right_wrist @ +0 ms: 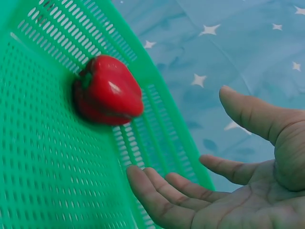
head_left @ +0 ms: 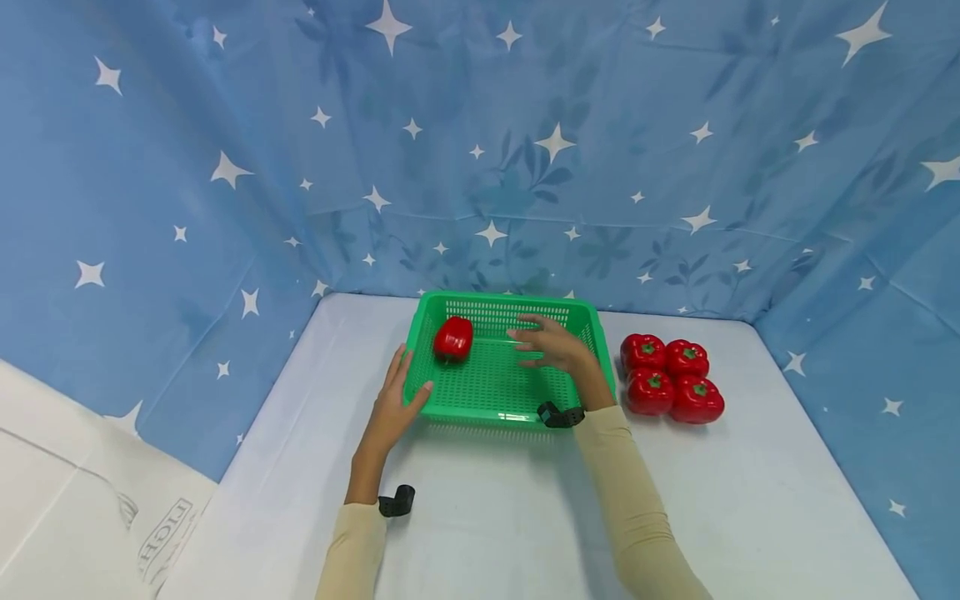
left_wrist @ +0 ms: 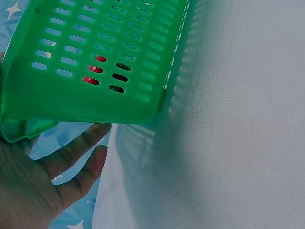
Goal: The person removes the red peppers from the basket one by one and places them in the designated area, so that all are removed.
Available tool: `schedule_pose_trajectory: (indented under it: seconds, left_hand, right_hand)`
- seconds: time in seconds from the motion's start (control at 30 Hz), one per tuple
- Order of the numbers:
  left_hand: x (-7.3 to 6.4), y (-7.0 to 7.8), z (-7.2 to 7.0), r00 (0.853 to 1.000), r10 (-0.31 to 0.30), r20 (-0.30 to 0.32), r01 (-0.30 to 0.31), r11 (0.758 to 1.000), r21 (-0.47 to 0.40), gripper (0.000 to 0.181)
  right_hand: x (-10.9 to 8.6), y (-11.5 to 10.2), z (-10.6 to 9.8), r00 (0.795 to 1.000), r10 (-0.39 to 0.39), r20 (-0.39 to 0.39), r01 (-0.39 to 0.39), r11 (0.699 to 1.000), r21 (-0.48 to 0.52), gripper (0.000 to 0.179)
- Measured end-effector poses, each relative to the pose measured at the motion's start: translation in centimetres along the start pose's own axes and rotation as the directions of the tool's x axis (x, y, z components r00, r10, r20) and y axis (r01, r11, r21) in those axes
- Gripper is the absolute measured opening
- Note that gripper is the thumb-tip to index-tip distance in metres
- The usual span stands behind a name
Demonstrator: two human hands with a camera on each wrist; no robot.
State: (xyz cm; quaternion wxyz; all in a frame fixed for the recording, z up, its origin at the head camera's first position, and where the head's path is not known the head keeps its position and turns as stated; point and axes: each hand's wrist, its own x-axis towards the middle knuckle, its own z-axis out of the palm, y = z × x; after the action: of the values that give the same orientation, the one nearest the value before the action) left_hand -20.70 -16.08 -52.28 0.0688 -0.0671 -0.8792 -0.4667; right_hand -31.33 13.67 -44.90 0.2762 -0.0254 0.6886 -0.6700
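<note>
A green plastic basket [head_left: 480, 379] with slotted walls stands on the table. One red bell pepper [head_left: 453, 339] lies inside it, toward the left; the right wrist view shows this bell pepper [right_wrist: 112, 90] against the basket wall. My left hand [head_left: 390, 410] is at the basket's left rim, fingers extended; in the left wrist view the hand [left_wrist: 47, 176] lies beside the basket's outer wall [left_wrist: 95, 105]. Over the basket's right half hovers my right hand [head_left: 551, 343], its fingers spread and holding nothing. The right wrist view shows its palm [right_wrist: 238, 195] bare.
Several red bell peppers [head_left: 667, 379] sit in a cluster on the white table [head_left: 487, 500], just right of the basket. A blue star-patterned curtain [head_left: 480, 167] hangs behind and at both sides. White printed material [head_left: 90, 492] is at the lower left.
</note>
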Motion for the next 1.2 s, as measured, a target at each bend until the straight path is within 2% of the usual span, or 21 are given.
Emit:
schedule_pose_trajectory:
  seconds: [0.17,0.37,0.8,1.07,1.2]
  left_hand:
    - [0.1,0.1,0.0,1.0,-0.006,0.004,0.006,1.0,0.003,0.078]
    - [0.2,0.0,0.1,1.0,-0.001,0.001,0.001,1.0,0.001,0.076]
    - [0.3,0.0,0.2,1.0,0.0,-0.001,0.0,1.0,-0.003,0.077]
    - [0.4,-0.1,0.2,1.0,-0.007,0.001,0.007,1.0,-0.011,0.076]
    - [0.3,-0.1,0.2,1.0,-0.006,0.006,0.006,1.0,-0.007,0.076]
  right_hand:
    - [1.9,-0.4,1.0,0.996,0.081,0.034,-0.082,0.996,0.038,0.074]
    - [3.9,-0.3,2.2,0.986,0.162,0.047,-0.164,0.986,0.032,0.076]
    - [6.7,0.7,4.7,0.969,0.241,0.054,-0.245,0.964,0.102,0.07]
    - [7.8,1.2,6.2,0.956,0.293,-0.004,-0.289,0.946,0.145,0.084]
    - [8.2,1.5,6.8,0.953,0.301,-0.034,-0.292,0.943,0.162,0.079]
